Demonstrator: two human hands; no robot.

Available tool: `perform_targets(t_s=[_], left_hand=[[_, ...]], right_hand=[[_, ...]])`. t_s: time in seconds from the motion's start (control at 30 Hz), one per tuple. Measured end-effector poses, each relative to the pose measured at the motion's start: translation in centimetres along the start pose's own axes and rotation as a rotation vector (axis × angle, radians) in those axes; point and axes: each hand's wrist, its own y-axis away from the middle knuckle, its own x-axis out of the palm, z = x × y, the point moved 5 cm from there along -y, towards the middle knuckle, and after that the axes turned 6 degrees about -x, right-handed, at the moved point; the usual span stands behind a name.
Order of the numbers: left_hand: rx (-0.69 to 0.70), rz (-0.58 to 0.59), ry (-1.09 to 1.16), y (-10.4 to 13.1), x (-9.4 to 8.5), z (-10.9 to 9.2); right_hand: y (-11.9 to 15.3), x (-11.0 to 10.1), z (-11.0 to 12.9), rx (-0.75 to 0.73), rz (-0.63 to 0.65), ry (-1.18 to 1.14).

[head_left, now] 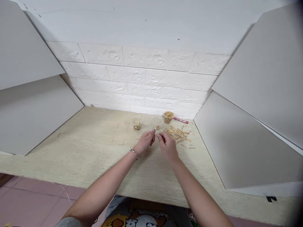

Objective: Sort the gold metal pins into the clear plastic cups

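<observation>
My left hand (146, 141) and my right hand (167, 145) are close together over the table, each closed in a pinch. Whatever lies between their fingertips is too small to make out. Right beside my right hand spreads a loose pile of thin gold-coloured pins (175, 132). Behind it stands a clear cup full of gold pins (169, 117). Just beyond my fingers sits another clear cup (156, 119) with a few small gold bits low inside. Farther left, a clear cup with small gold-coloured parts (137, 126) is partly filled.
A red patterned stick, perhaps a pen (181, 120), lies by the full cup. Behind the pale table (94, 135) rises a white brick-pattern wall (134, 75). Grey panels flank it on the left (40, 113) and right (248, 142). Tiny specks dot the tabletop left of the cups.
</observation>
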Motion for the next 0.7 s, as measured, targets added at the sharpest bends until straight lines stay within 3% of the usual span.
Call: perform_targets(t_s=[0.7], left_hand=[[0.01, 0.022, 0.008, 0.1, 0.22, -0.06]], right_hand=[[0.24, -0.04, -0.02, 0.013, -0.052, -0.007]])
